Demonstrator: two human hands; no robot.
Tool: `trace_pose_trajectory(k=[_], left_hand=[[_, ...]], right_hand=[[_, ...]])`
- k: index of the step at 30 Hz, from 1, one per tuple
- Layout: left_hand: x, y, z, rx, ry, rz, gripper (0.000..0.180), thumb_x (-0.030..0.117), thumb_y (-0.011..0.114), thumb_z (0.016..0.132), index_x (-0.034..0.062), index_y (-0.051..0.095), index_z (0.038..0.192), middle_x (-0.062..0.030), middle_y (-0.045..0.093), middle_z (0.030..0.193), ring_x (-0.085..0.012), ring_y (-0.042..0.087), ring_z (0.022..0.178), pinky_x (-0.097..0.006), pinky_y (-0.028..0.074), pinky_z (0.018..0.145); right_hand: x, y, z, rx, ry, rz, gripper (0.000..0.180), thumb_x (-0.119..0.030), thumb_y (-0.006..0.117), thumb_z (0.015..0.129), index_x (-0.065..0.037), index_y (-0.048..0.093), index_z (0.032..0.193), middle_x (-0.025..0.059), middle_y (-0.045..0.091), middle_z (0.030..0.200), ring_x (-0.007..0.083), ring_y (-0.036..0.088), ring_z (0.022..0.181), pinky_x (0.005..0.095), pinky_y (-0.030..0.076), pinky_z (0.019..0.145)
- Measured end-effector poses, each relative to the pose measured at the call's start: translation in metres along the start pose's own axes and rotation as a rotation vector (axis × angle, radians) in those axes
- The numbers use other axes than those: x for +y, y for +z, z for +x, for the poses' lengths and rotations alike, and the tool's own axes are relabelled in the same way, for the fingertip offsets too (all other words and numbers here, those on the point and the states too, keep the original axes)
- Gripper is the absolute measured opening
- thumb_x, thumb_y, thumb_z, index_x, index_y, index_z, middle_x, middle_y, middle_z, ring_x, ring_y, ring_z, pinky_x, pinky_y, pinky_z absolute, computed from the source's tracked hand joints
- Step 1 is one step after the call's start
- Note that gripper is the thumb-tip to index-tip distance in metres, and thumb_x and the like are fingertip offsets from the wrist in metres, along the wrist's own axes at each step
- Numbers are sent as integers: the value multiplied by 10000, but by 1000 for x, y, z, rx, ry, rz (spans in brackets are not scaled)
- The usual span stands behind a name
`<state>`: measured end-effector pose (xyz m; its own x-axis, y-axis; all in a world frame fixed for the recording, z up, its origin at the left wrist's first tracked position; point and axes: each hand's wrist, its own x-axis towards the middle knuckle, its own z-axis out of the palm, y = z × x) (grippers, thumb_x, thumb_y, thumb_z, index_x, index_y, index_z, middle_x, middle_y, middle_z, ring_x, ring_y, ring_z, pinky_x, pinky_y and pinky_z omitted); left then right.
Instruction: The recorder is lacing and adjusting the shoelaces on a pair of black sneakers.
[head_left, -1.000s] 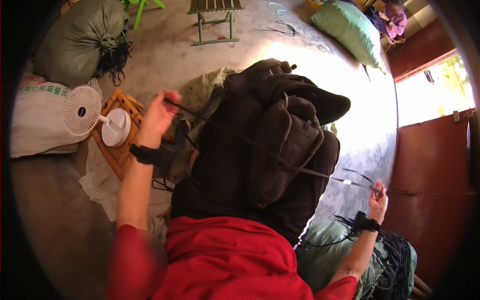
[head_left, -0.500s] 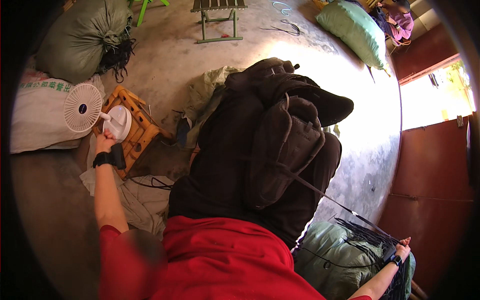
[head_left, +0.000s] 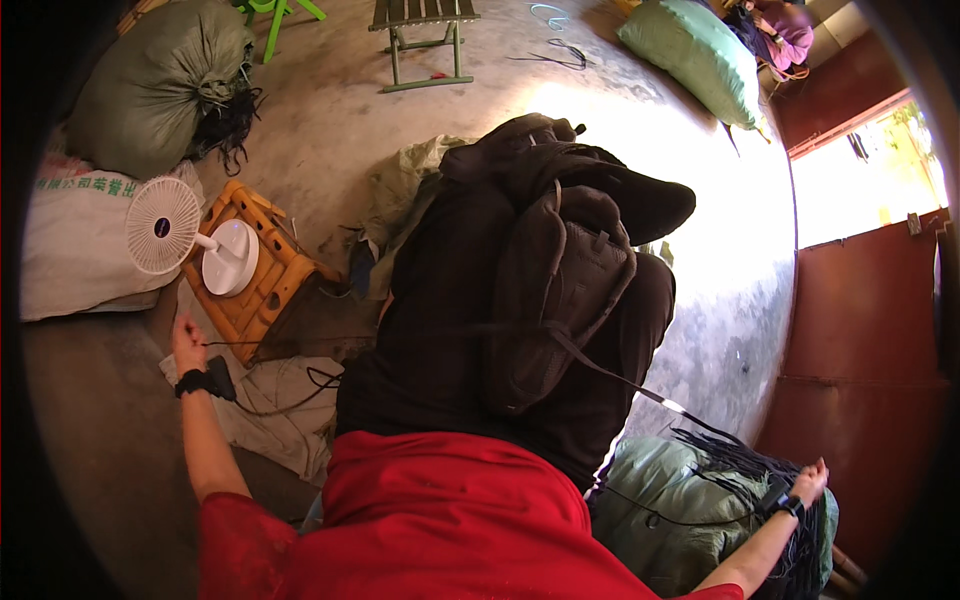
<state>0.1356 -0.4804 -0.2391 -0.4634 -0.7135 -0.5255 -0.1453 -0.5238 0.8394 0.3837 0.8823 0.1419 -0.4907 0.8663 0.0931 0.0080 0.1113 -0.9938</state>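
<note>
My left hand (head_left: 188, 345) is closed on the thin end of a black strap (head_left: 640, 388), just on the near side of a bamboo stool. The strap runs across my lap, over a dark padded, shoe-shaped piece (head_left: 575, 285) with a raised rim. On the far right it drops toward my right hand (head_left: 810, 483), whose fingers are curled closed beside a heap of black cords (head_left: 725, 455). The strap seems to end in that hand, though the fingers partly hide it. A dark curved brim (head_left: 650, 205) sticks out beyond the padded piece.
A white fan (head_left: 232, 258) stands on the bamboo stool (head_left: 285, 275). Stuffed sacks (head_left: 150, 90) lie at the left. A green sack (head_left: 665, 520) sits under the cords. Farther off are a folding stool (head_left: 425, 15), another sack (head_left: 690, 55) and a seated person (head_left: 785, 40).
My left hand has come away from the fan's base toward me, and a thin dark line now stretches from it to my lap. My right hand has shifted slightly outward. The view has tilted slightly.
</note>
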Motion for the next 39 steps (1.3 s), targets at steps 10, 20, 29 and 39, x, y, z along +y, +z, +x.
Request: trace_pose_trajectory(k=[10,20,29,39], left_hand=[[7,331,-334,-1130,479,565,163,78,556,959,6,643,1076,-61,666,914,-116,628,763,-254,504,664],[-15,370,-417,-1302,1063,666,188,77,745,801,67,699,983,-77,625,771,-239,615,669,-324,478,593],[-28,367,-417,-1359,1075,591,150,-12,662,828,23,608,963,-122,613,858,-311,642,726,-364,521,625],[-37,351,-430,-1315,1234,751,184,47,713,811,60,629,975,-75,635,814,-287,657,703,-362,530,581]], right_hand=[[45,536,-364,-638,-63,-270,188,-166,570,986,-40,681,1070,52,682,797,64,523,562,211,407,518],[39,583,-438,-748,-298,-439,141,-139,764,826,-47,744,931,61,715,749,84,627,652,251,483,610],[32,585,-440,-688,-99,-414,92,-119,700,880,-30,708,902,35,693,727,89,593,599,253,454,546],[36,585,-443,-722,-138,-448,49,-58,679,885,-11,667,892,34,691,739,68,550,514,234,444,475]])
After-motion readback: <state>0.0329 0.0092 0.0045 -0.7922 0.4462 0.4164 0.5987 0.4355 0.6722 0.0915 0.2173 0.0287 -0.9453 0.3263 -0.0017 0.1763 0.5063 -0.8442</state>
